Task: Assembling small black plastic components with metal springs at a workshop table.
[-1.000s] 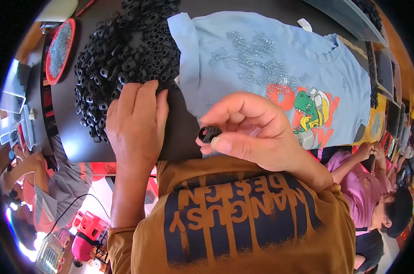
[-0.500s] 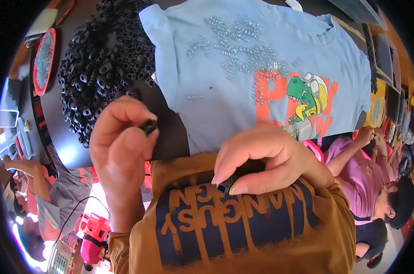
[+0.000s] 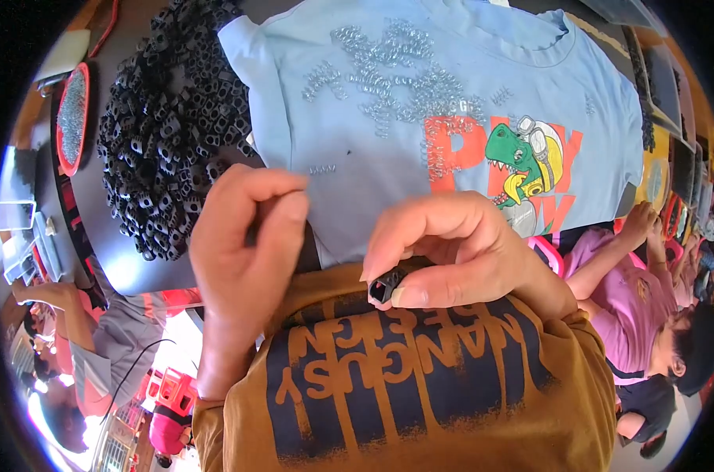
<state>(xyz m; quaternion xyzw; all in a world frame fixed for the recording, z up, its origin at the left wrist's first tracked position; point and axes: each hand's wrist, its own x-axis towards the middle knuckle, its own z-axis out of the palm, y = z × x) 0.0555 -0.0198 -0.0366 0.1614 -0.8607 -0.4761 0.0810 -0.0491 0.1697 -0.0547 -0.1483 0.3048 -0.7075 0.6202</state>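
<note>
A small hollow black plastic piece, like a cord-lock body, is pinched between the thumb and fingertips of my right hand, its opening facing left. This hand is in front of my brown shirt, near the table edge. To its left is my left hand, raised with thumb and index fingertip close together. What they hold, if anything, is hidden, and the hand is slightly blurred. Beyond the hands lies a light blue T-shirt with small metal springs scattered over it.
A big heap of black plastic pieces covers the dark table's left side. Farther left, a red-rimmed tray holds many springs. Clear plastic bins stand at far right. People sit on both sides, one in a pink shirt.
My left hand has moved right and turned; the black piece seen in its fingertips before no longer shows. My right hand has lifted its black piece slightly and tilted its opening into view.
</note>
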